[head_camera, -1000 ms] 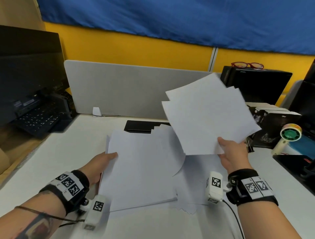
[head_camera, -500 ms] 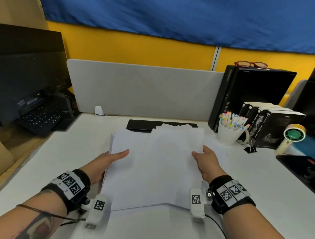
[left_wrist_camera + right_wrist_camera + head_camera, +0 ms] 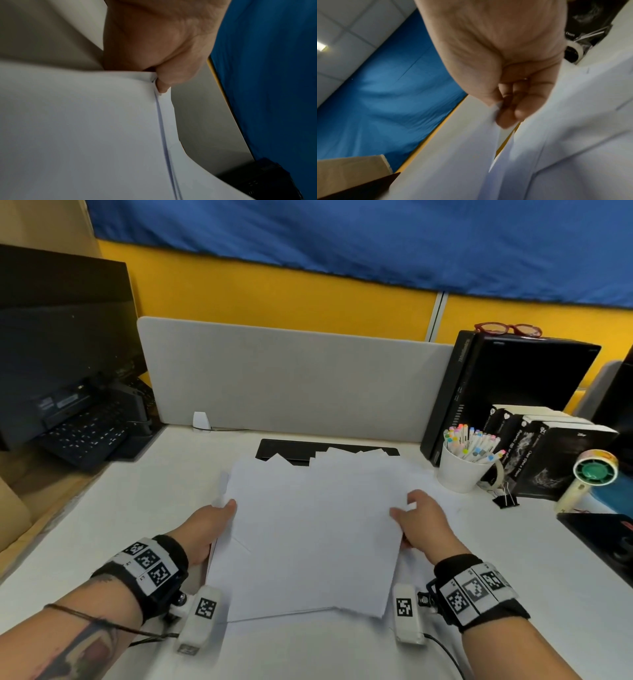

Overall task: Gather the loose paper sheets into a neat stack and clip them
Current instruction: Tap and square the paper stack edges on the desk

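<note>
White loose paper sheets in a rough pile at centre of the pale surface, far corners fanned over a flat black slab. Left hand gripping the left edge, fingers curled under; right hand pinching the right edge. Off right, well apart: black binder clip beside white cup of markers, black books, small handheld fan.
</note>
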Demonstrator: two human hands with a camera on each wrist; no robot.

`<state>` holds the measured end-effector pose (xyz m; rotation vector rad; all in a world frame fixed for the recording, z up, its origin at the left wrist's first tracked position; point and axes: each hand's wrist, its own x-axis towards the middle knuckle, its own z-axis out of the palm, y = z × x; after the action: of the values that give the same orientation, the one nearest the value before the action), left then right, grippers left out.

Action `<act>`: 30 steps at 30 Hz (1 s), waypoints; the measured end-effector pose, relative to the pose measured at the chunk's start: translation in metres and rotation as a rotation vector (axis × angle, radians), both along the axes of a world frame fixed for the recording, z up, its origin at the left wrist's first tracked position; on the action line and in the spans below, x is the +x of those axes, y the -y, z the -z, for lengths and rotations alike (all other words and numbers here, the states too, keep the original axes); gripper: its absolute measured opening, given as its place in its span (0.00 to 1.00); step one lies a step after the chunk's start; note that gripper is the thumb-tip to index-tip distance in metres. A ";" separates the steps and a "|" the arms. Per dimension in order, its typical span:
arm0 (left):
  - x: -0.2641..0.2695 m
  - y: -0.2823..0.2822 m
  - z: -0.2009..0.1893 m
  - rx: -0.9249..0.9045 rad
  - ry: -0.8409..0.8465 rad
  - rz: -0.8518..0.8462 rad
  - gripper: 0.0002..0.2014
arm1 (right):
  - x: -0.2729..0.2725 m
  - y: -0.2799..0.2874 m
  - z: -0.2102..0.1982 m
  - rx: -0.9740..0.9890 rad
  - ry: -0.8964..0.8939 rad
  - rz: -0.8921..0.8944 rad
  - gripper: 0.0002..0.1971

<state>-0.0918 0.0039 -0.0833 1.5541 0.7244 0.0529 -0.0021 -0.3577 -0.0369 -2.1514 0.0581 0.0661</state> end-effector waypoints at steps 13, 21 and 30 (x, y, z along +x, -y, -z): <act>-0.016 -0.001 -0.021 -0.109 -0.045 0.189 0.30 | -0.031 -0.045 -0.017 -0.124 -0.271 -0.451 0.39; -0.017 0.012 -0.029 -0.243 0.062 0.100 0.47 | -0.040 -0.073 -0.006 -0.136 -0.238 -0.277 0.27; -0.036 0.017 -0.033 -0.392 0.070 0.245 0.24 | -0.033 -0.072 0.013 -0.044 -0.086 -0.208 0.13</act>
<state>-0.1282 -0.0133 -0.0504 1.2461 0.4520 -0.2049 -0.0346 -0.2860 -0.0498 -2.1918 -0.1157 0.2809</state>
